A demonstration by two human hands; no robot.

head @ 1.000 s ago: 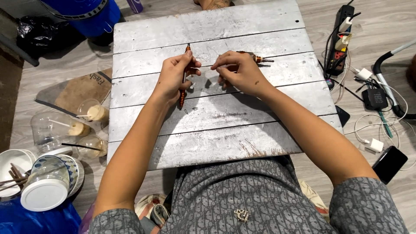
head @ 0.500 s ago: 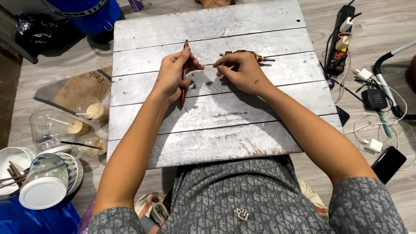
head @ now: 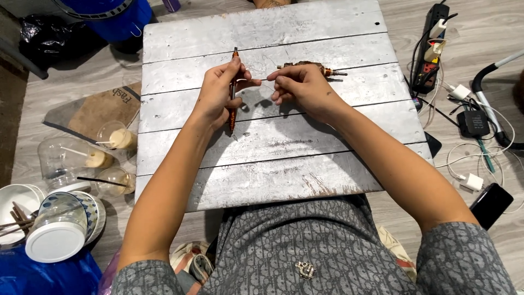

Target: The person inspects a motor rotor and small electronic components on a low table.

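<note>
My left hand [head: 221, 93] grips a thin reddish-brown rod-like tool [head: 233, 117] held upright above a whitewashed plank board [head: 262, 158]. The tool's tip sticks out above my fingers and its lower end below my palm. My right hand [head: 303, 87] is closed beside it, thumb and forefinger pinched on something too thin to make out, perhaps a wire running toward the left hand. Just behind the right hand a brown tool with a metal tip [head: 316, 68] lies on the board.
Plastic cups [head: 82, 158], bowls [head: 16, 199] and a lidded jar [head: 57, 240] stand on the floor at left. A blue bucket [head: 109, 16] sits at top left. At right lie a power strip [head: 428, 52], chargers, cables and a black phone [head: 491, 205].
Both hands have shifted slightly away from me up the board. The right hand has drawn nearer to the left, and the rod stands more upright.
</note>
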